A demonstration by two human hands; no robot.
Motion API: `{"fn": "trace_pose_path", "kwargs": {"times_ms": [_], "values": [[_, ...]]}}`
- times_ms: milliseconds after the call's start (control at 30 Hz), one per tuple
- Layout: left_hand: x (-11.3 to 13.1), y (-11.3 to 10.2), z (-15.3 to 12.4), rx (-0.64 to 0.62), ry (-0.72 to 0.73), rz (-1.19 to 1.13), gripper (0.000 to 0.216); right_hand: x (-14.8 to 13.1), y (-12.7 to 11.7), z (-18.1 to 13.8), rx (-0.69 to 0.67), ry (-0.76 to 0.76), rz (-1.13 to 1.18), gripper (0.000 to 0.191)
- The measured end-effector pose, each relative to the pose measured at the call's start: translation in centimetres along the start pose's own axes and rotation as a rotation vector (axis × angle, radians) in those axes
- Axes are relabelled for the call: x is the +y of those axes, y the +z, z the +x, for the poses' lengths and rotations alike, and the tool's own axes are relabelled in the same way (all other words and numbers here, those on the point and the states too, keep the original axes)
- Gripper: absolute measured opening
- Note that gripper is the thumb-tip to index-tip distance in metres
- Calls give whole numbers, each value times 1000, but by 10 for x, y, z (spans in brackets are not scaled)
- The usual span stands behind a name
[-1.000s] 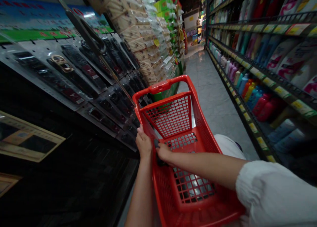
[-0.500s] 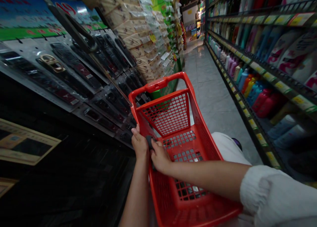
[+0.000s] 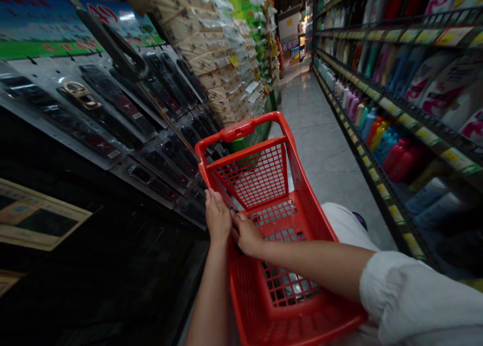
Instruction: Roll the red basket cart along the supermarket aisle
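A red plastic shopping cart basket (image 3: 298,207) with grid panels stands before me, tilted in view, with its handle at the far end. My left hand (image 3: 219,216) lies against the basket's left rim, its fingers stretched upward and close together. Inside that same wall is my right hand (image 3: 248,235), its fingers bent and the fingertips touching or nearly touching my left hand. A small dark patch shows under my right fingers; I cannot make out what it is. The basket's grid floor shows below my right forearm.
Packaged belts (image 3: 113,109) hang on a rack at left, with a metal pole (image 3: 166,117) slanting across them. Stacked tan packages (image 3: 211,49) stand beyond. Shelves of bottles (image 3: 400,155) line the right side of a tiled aisle (image 3: 320,130). My white-clothed leg (image 3: 345,223) is beside the basket.
My left hand has shifted slightly right, its fingers now straighter against the rim. My right hand has moved a little right; the dark grey thing visible between the hands is now mostly hidden.
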State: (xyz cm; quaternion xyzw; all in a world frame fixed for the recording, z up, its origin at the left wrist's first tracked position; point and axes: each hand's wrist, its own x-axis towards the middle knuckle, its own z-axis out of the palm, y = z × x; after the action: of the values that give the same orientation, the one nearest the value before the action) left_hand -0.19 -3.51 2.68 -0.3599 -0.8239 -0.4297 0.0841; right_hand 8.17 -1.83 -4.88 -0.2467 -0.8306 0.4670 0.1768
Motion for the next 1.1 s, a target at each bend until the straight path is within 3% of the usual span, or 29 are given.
{"fn": "trace_pose_path", "kwargs": {"times_ms": [100, 233, 300, 367, 433, 500, 600, 833, 933, 1000, 1100], "values": [[0, 4, 0, -22, 10, 58, 69, 6, -15, 1, -138, 25, -177, 63], [1, 7, -1, -15, 71, 170, 64, 21, -27, 9, -257, 154, -370, 46], [0, 8, -2, -4, 83, 189, 61, 22, -38, 22, -180, 202, -409, 46], [-1, 8, -2, 7, 75, 184, 57, 17, -55, 41, 6, 164, -429, 54], [-1, 7, -2, -7, 62, 199, 56, 9, -75, 61, 210, 31, -466, 61], [-1, 6, -3, -39, 51, 239, 60, 2, -91, 80, 324, -114, -532, 62], [1, 3, -4, -66, 40, 283, 64, 3, -97, 101, 365, -205, -622, 57], [-7, 8, -8, -10, 98, 253, 63, 34, -57, 122, 225, -219, -671, 57], [-9, 9, -7, 19, 115, 268, 61, 50, -66, 119, 198, -260, -660, 56], [-7, 9, -6, 18, 123, 281, 60, 64, -78, 111, 279, -196, -643, 57], [-4, 9, -5, 9, 128, 288, 58, 87, -92, 94, 602, 74, -524, 57]]}}
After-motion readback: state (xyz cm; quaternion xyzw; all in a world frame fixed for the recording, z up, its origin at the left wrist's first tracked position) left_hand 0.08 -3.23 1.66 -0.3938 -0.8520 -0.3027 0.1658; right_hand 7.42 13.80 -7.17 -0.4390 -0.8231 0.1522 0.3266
